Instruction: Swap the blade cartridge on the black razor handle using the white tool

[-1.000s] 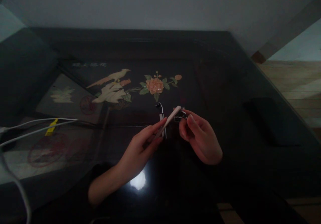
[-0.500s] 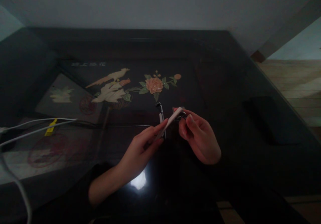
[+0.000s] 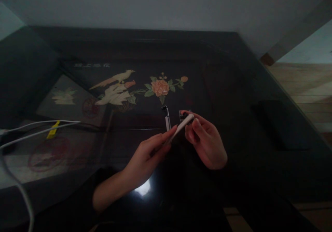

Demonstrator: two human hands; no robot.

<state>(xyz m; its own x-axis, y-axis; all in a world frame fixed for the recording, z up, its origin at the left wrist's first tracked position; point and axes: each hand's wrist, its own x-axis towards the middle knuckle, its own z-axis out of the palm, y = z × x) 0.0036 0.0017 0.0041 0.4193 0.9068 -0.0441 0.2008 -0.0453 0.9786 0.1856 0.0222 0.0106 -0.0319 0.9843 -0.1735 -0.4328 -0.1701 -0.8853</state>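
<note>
A slim white stick (image 3: 181, 127) – tilted up-right – meets a small dark metal piece (image 3: 183, 114).

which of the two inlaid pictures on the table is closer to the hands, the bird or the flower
The orange inlaid flower with green leaves: it sits just beyond the slim white stick the left hand holds, while the pale inlaid bird lies farther left.

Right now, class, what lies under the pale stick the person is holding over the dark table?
Under the pale stick, a small silver-and-black object lies on the glossy table. The right hand pinches a small dark piece at the stick's tip; its fingers cover most of it. The left hand holds the stick.
</note>
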